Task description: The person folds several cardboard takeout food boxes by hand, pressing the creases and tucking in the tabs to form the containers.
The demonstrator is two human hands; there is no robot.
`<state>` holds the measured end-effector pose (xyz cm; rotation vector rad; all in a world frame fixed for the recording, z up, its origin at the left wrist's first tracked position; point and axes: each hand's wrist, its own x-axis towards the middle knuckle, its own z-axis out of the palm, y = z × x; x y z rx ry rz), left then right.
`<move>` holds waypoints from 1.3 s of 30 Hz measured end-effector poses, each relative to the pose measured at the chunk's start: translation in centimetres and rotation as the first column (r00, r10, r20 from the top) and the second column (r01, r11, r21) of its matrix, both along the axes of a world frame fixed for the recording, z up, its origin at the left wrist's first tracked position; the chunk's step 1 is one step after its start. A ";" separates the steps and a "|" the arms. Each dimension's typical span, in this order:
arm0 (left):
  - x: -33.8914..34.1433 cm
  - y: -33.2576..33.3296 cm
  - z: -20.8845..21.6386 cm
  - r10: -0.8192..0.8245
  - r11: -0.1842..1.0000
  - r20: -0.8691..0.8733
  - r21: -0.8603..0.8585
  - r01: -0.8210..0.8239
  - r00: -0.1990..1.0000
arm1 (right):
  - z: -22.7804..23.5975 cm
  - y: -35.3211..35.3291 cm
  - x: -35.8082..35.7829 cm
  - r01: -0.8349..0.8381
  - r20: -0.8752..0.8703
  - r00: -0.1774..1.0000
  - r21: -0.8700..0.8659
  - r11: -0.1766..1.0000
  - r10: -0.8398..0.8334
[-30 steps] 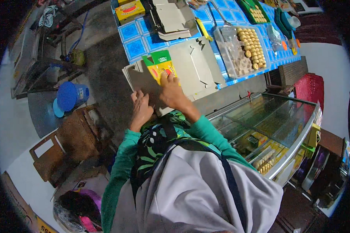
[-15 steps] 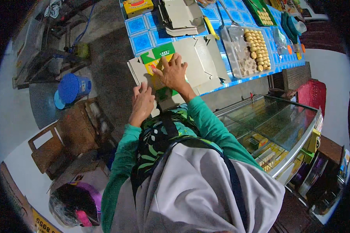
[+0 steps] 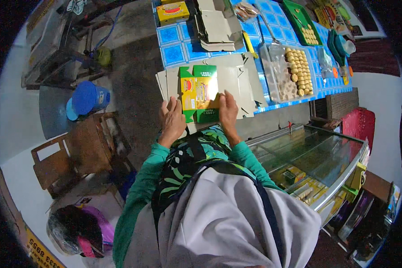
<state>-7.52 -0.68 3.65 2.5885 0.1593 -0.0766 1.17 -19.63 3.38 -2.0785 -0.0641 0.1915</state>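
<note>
A yellow and green printed carton (image 3: 200, 99) lies unfolded, with green flaps at its far and near ends, on top of grey-brown flat cardboard blanks (image 3: 236, 80). My left hand (image 3: 172, 121) is at the carton's near left edge, fingers curled against it. My right hand (image 3: 228, 112) pinches the opposite edge, thumb toward the printed face. Both hands keep the carton between them at the table's near edge. Parts of the fingertips are hidden.
Open grey boxes (image 3: 216, 27) stand beyond, beside a closed yellow box (image 3: 172, 13). A clear tray of small round pastries (image 3: 300, 71) and a green tray (image 3: 295, 22) are to the right. Below stands a glass display case (image 3: 308, 147). A person's head (image 3: 71, 230) shows at lower left.
My right hand has lifted off the middle of the carton and moved to its right edge. The printed face now shows uncovered. The view has shifted slightly.
</note>
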 end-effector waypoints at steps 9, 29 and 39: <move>3.0 -4.4 1.2 0.296 0.758 0.122 -0.633 -0.156 0.947 | -2.2 0.3 0.4 0.414 -0.398 0.891 0.511 0.753 -0.219; 0.6 0.4 5.0 -0.700 0.695 0.206 -0.024 0.719 0.684 | 1.8 -9.0 9.5 0.373 -0.551 0.826 0.694 0.615 0.120; 1.1 -2.8 4.4 -0.692 0.721 -0.109 -0.147 0.677 0.713 | 0.3 -3.8 20.1 -0.360 -0.205 0.884 0.278 0.891 0.421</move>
